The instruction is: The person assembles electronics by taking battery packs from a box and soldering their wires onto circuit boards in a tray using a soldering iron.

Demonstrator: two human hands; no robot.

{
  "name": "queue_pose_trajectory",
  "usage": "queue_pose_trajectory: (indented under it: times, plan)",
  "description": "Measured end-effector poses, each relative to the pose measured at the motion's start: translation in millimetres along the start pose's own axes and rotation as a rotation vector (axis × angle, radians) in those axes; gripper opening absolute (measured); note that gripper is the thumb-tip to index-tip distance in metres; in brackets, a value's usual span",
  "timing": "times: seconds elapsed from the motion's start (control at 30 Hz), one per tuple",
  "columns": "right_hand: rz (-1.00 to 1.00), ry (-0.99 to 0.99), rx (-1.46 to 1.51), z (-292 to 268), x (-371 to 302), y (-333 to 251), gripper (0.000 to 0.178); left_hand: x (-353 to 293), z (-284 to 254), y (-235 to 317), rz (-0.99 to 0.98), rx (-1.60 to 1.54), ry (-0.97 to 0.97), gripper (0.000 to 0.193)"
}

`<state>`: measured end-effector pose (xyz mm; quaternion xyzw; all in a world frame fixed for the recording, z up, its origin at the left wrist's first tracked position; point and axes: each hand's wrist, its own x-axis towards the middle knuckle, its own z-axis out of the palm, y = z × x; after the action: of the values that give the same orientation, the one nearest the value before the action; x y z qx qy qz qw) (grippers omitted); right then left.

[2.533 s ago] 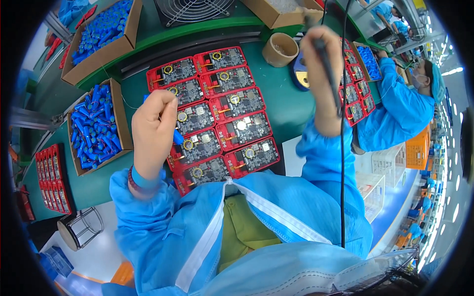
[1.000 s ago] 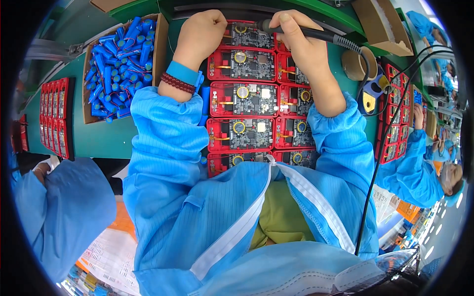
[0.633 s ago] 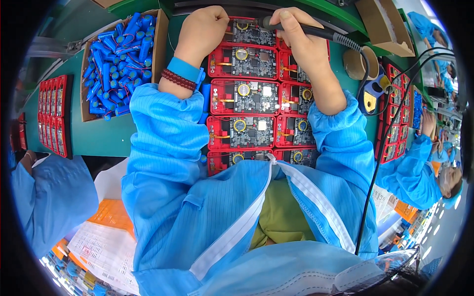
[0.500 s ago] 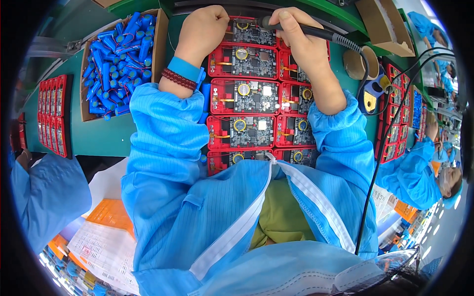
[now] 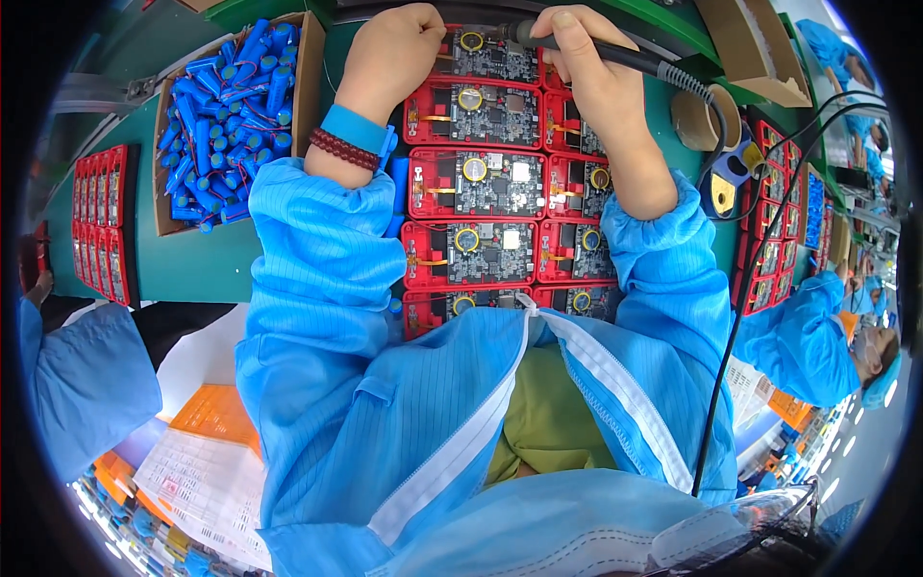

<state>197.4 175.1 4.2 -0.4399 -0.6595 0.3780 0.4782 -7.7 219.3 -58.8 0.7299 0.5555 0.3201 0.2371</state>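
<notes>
My right hand [image 5: 598,82] grips a soldering iron [image 5: 630,58] with a black handle, its tip end pointing left over the farthest circuit board [image 5: 495,60]. Closed in a pinch, my left hand [image 5: 392,60] is at the left edge of that same board; whatever its fingertips hold is hidden. The boards sit in red plastic housings [image 5: 420,199], laid out in two columns in front of me. Each visible board carries a round yellow-rimmed coin cell [image 5: 475,168]. Blue cylindrical batteries [image 5: 400,179] lie along the left column, partly behind my left sleeve.
A cardboard box [image 5: 312,91] full of blue wired batteries [image 5: 231,125] stands left. More red housings [image 5: 101,226] lie farther left, others [image 5: 769,221] at right. Right of my arm are a tape roll [image 5: 700,123] and a soldering stand [image 5: 723,192]. A black cable [image 5: 728,356] hangs nearby. Co-workers sit both sides.
Both my hands have shifted slightly away from me, with the soldering iron still in the right. The co-worker's sleeve at the left has moved a little to the left.
</notes>
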Motion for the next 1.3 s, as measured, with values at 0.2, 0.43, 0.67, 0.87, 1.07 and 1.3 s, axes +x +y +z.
queue_pose_trajectory:
  times: [0.2, 0.43, 0.67, 0.87, 1.07, 1.3]
  plan:
    - [0.024, -0.036, -0.012, -1.3, -0.6, -0.8, 0.025, 0.8, 0.3, 0.4, 0.012, 0.055, -0.007, 0.015]
    - [-0.018, -0.046, -0.018, 0.6, 0.5, 2.4, 0.024, 2.4, 1.9, -3.0, 0.044, 0.101, 0.008, 0.016]
    - [0.035, -0.021, 0.013, 1.5, -1.2, -1.7, 0.025, 1.8, 4.4, -5.2, 0.07, 0.122, 0.033, 0.016]
    - [0.006, 0.018, 0.053, 0.5, -2.9, 4.1, 0.026, 1.7, 3.8, -4.1, 0.069, 0.133, 0.028, 0.017]
    - [-0.041, -0.007, -0.009, 0.9, -2.2, 1.5, 0.026, 1.0, 3.4, -4.8, 0.06, 0.134, 0.025, 0.017]
    - [-0.018, -0.019, -0.02, 0.4, -2.2, 0.9, 0.025, 1.5, 4.2, -5.5, 0.064, 0.105, 0.036, 0.017]
